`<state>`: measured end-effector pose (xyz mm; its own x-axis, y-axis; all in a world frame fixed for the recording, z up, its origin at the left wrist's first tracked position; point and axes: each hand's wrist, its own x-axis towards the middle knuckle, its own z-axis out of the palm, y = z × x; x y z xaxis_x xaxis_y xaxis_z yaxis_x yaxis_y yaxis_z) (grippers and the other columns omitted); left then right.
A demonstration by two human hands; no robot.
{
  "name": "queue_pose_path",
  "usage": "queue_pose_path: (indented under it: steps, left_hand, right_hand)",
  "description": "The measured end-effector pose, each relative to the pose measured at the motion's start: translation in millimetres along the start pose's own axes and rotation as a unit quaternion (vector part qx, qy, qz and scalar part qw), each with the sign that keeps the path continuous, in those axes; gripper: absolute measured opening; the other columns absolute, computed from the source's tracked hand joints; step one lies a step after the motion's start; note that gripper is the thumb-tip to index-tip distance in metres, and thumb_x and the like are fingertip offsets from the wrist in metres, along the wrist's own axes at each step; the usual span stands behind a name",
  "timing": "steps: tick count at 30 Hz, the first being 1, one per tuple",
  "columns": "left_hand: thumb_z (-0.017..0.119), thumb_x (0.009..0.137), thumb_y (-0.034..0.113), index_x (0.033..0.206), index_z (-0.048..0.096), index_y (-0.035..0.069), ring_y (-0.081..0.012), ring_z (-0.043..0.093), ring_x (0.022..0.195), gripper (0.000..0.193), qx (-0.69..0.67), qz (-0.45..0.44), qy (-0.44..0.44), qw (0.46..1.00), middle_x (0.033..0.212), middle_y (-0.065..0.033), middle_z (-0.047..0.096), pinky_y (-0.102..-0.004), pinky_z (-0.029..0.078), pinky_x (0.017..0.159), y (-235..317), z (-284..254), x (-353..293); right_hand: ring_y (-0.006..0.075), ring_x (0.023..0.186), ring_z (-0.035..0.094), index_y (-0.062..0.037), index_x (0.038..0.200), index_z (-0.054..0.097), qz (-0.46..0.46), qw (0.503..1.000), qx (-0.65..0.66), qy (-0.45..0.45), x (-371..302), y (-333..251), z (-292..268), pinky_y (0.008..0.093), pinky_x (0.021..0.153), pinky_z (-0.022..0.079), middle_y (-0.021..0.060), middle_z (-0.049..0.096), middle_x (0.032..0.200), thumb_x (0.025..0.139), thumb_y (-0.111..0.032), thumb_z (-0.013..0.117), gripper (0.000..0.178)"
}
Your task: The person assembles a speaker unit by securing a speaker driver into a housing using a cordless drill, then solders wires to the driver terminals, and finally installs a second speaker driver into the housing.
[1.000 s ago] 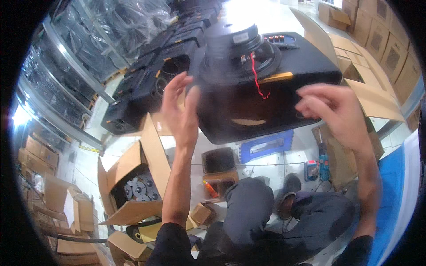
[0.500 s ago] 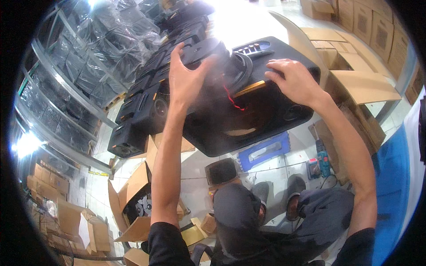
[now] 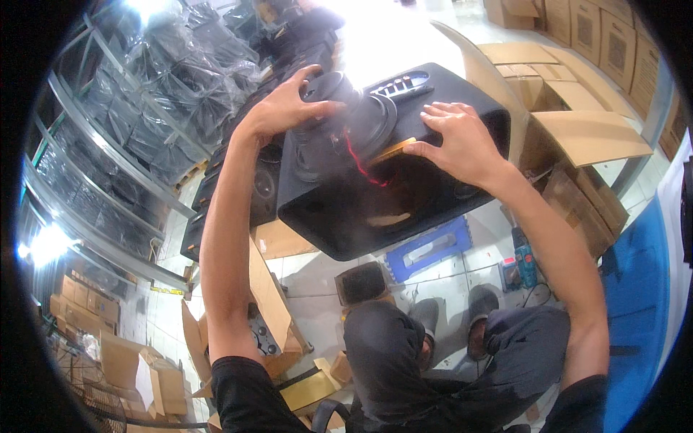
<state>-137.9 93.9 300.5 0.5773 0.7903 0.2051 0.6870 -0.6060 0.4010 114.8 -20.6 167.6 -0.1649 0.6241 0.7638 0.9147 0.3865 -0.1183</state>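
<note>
Left hand: fingers and thumb curved around the driver; whether they press firmly, cannot tell.
Right hand: fingers spread over the cabinet, thumb at the gold strip.
Driver: atop the cabinet's left part, magnet end up.
Red wire: trails toward the cabinet's near opening; best kept slack, unpinched.
Handling: such weight likely wants an even, two-sided hold.
Drill: floor, near right.
</note>
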Motion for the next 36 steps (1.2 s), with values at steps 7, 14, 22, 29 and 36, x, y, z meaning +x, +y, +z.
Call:
queue_pose_path:
  steps: [7, 14, 22, 29, 36]
  left_hand:
    - [0.078, 0.068, 0.058, 0.148, 0.035, 0.008, -0.0285, 0.053, 0.119, 0.104, 0.070, -0.037, -0.104, 0.991, 0.133, -0.0232, 0.053, -0.0360, 0.041, 0.100, 7, -13, 14]
    - [0.085, 0.060, 0.035, 0.145, 0.044, 0.011, -0.0260, 0.056, 0.112, 0.097, -0.027, -0.078, -0.087, 0.993, 0.127, -0.0179, 0.057, -0.0353, 0.044, 0.096, 16, -12, 13]
    - [0.084, 0.055, 0.023, 0.138, 0.055, 0.014, -0.0204, 0.060, 0.098, 0.088, -0.092, -0.079, -0.019, 0.992, 0.114, -0.0119, 0.063, -0.0312, 0.048, 0.086, 24, -7, 8]
    - [0.081, 0.057, 0.034, 0.141, 0.051, 0.015, -0.0427, 0.047, 0.124, 0.091, 0.129, 0.008, 0.119, 0.984, 0.131, -0.0306, 0.051, -0.0478, 0.039, 0.105, 46, -8, -23]
    - [0.087, 0.052, 0.027, 0.142, 0.049, 0.023, -0.0434, 0.036, 0.128, 0.098, 0.222, 0.091, 0.343, 0.908, 0.141, -0.0271, 0.037, -0.0510, 0.030, 0.109, 76, 40, -100]
  right_hand:
    - [0.0310, 0.114, 0.059, 0.0082, 0.105, 0.067, 0.026, 1.000, -0.002, -0.015, -2, -4, 2, 0.0438, 0.103, 0.038, 0.0201, 0.067, 0.110, 0.088, -0.047, 0.062, 0.058]
    - [0.0315, 0.123, 0.054, 0.0090, 0.112, 0.064, 0.020, 1.000, 0.004, -0.005, -7, 0, 6, 0.0432, 0.109, 0.033, 0.0220, 0.064, 0.121, 0.090, -0.053, 0.057, 0.066]
    - [0.0318, 0.124, 0.053, 0.0082, 0.111, 0.065, 0.028, 0.999, 0.014, 0.006, -7, 0, 6, 0.0427, 0.109, 0.033, 0.0223, 0.063, 0.123, 0.091, -0.055, 0.055, 0.067]
    - [0.0296, 0.128, 0.050, 0.0069, 0.116, 0.065, 0.034, 0.999, 0.014, -0.004, -9, 1, 5, 0.0405, 0.109, 0.033, 0.0195, 0.061, 0.128, 0.088, -0.048, 0.064, 0.061]
    - [0.0304, 0.128, 0.050, 0.0059, 0.117, 0.064, 0.029, 0.999, 0.027, -0.023, -10, 3, 2, 0.0401, 0.110, 0.033, 0.0190, 0.060, 0.129, 0.092, -0.044, 0.061, 0.057]
